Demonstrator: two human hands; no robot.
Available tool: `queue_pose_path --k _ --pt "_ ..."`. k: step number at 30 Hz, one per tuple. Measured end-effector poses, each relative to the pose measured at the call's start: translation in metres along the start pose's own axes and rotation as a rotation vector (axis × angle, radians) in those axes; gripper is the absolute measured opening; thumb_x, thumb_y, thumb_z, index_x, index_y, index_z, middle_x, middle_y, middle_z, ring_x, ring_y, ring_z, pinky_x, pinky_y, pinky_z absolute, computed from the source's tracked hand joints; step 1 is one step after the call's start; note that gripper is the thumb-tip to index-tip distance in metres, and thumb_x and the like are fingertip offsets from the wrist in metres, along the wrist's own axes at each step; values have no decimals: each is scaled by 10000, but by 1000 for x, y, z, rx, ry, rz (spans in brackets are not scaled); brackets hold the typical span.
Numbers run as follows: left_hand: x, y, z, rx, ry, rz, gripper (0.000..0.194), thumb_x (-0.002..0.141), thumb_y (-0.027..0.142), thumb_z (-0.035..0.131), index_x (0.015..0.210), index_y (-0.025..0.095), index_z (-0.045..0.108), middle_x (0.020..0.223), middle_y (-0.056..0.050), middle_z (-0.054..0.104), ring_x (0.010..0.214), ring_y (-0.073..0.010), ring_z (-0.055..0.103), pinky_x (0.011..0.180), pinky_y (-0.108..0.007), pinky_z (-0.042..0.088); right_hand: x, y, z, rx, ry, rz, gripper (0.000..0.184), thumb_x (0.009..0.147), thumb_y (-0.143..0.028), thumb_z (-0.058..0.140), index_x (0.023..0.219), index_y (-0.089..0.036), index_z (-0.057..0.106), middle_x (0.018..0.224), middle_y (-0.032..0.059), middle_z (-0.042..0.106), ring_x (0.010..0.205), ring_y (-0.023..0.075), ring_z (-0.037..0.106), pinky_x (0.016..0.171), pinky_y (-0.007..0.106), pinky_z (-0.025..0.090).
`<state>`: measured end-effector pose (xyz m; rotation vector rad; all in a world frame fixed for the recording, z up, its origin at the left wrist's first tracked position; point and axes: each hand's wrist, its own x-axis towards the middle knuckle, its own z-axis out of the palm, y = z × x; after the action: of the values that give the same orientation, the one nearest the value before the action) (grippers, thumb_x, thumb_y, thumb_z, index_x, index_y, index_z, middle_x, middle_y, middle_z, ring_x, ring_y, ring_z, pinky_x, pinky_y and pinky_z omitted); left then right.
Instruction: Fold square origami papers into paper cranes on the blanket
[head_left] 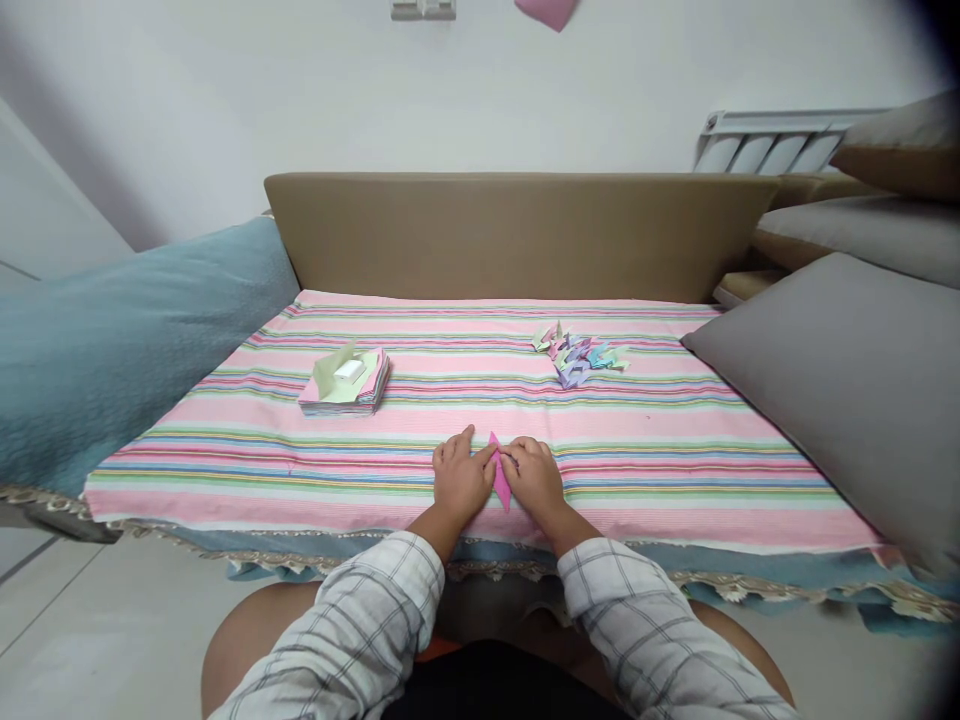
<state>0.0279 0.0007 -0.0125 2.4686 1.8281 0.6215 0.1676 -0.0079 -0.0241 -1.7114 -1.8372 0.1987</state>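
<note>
A bright pink folded origami paper (pixel 501 488), narrow and pointed at both ends, lies on the striped cloth between my hands. My left hand (pixel 461 475) presses its thumb on the paper's left side, holding it down, while its index finger stretches forward over the cloth. From the other side, my right hand (pixel 534 478) has its thumb and curled fingers closed on the paper's upper right edge. Fingertips cover part of the upper fold.
A stack of coloured paper sheets (pixel 341 408) stands to the left, with a small white block (pixel 349 371) on top. Several folded paper pieces (pixel 576 362) lie in a cluster at the back right. A grey cushion (pixel 840 390) leans at the right, before the brown backrest (pixel 517 235).
</note>
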Motion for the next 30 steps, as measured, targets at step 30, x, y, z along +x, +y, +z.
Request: queue_pose_path --k 30 --pt "4 -5 -4 -189 0 -72 259 785 352 604 1029 274 641 1310 -22 525 1192 -248 445 1026 -423 281 -4 4 -2 79 0 59 295 851 -306 513 1119 -282 634 1208 28 586 1073 230 482 927 383 351"
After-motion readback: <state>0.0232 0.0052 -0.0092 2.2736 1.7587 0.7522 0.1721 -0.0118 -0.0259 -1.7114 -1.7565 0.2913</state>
